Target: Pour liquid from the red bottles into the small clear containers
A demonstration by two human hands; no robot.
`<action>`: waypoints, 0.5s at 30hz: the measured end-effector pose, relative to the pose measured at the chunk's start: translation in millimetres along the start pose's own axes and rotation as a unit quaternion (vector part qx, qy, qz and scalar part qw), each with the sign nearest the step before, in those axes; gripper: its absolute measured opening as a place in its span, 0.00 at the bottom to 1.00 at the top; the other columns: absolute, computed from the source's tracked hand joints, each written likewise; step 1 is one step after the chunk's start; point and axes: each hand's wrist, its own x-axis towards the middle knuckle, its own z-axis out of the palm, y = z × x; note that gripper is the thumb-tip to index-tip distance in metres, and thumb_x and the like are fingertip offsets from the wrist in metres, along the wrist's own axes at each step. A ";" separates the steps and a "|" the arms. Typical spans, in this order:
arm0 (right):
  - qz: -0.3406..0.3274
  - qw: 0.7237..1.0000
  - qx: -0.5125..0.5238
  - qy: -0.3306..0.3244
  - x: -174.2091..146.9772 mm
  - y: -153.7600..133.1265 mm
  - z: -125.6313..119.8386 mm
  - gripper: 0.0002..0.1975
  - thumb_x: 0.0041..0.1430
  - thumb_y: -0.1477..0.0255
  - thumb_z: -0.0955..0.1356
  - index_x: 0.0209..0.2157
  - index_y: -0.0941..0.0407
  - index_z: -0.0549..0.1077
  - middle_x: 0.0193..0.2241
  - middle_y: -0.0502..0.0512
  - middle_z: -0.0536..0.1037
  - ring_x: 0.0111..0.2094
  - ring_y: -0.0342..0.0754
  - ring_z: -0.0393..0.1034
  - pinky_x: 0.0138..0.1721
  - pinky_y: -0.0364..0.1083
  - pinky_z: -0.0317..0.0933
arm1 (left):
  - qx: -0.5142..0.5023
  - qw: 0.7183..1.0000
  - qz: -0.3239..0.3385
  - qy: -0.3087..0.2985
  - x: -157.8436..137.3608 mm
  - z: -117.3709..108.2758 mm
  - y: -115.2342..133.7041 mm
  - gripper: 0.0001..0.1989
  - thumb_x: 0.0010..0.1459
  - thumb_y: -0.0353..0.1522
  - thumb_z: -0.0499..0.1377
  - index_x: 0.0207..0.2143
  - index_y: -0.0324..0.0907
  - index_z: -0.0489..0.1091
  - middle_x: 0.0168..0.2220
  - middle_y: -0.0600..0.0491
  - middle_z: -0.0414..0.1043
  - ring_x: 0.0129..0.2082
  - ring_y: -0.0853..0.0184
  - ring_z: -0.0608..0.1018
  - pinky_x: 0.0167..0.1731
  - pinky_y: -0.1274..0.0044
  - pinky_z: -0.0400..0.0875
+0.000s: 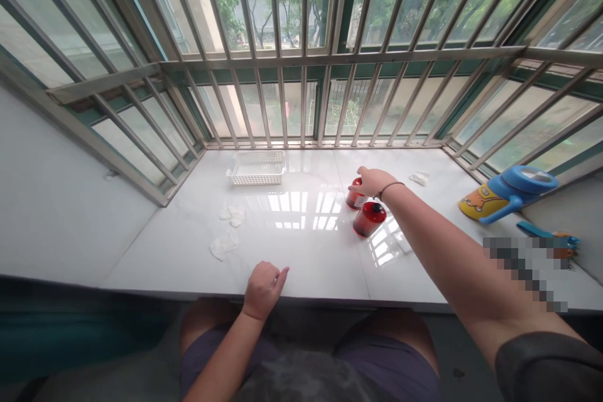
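My right hand [375, 183] reaches out over the white tabletop, its fingers closed around the top of a red canister [355, 200] with a pale label on its side. Just nearer to me stands a second red canister [369, 221], upright, with a small black cap on top. The forearm passes to the right of it. My left hand [262, 289] rests at the front edge of the tabletop, fingers curled in and thumb sticking out, holding nothing that I can see.
A white perforated basket [257, 178] sits at the back left. Crumpled white tissues [226, 244] lie on the left, another tissue [419, 178] at the back right. A blue and yellow cup [506, 191] lies right, near a blue-handled object [541, 230]. Window bars [304, 63] enclose the back.
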 end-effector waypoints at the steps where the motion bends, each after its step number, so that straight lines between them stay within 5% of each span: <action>1: -0.002 1.000 -0.008 -0.011 7.4 -5.0 0.3 0.34 0.62 0.55 0.75 0.61 0.62 0.71 0.45 0.71 0.83 0.44 0.63 0.79 0.44 0.54 0.68 | 0.001 1.000 0.000 0.000 0.0 0.4 0.0 0.19 0.74 0.34 0.59 0.26 0.47 0.66 0.24 0.54 0.67 0.29 0.62 0.74 0.33 0.70 0.70; 10: -0.129 0.992 -0.014 -0.009 5.9 -66.9 12.6 0.32 0.58 0.65 0.77 0.61 0.59 0.71 0.52 0.68 0.79 0.46 0.61 0.78 0.44 0.52 0.69 | -0.005 1.000 -0.005 0.007 -1.3 2.8 -1.9 0.15 0.73 0.33 0.59 0.29 0.46 0.66 0.26 0.54 0.68 0.31 0.61 0.75 0.36 0.69 0.74; 13: -0.224 0.974 0.009 -0.009 -16.5 -103.0 24.4 0.32 0.57 0.66 0.77 0.62 0.56 0.70 0.54 0.65 0.79 0.48 0.60 0.78 0.46 0.51 0.69 | -0.016 0.999 -0.019 0.038 -1.5 3.2 -2.8 0.04 0.71 0.34 0.62 0.41 0.45 0.70 0.36 0.49 0.75 0.39 0.58 0.80 0.44 0.65 0.79; 15: -0.287 0.957 0.028 -0.017 -33.7 -125.2 31.1 0.35 0.58 0.64 0.78 0.64 0.53 0.69 0.56 0.62 0.78 0.49 0.58 0.78 0.47 0.51 0.70 | -0.024 0.997 -0.028 0.070 -1.2 3.8 -3.0 0.15 0.69 0.36 0.65 0.54 0.44 0.68 0.47 0.44 0.77 0.50 0.54 0.81 0.52 0.59 0.80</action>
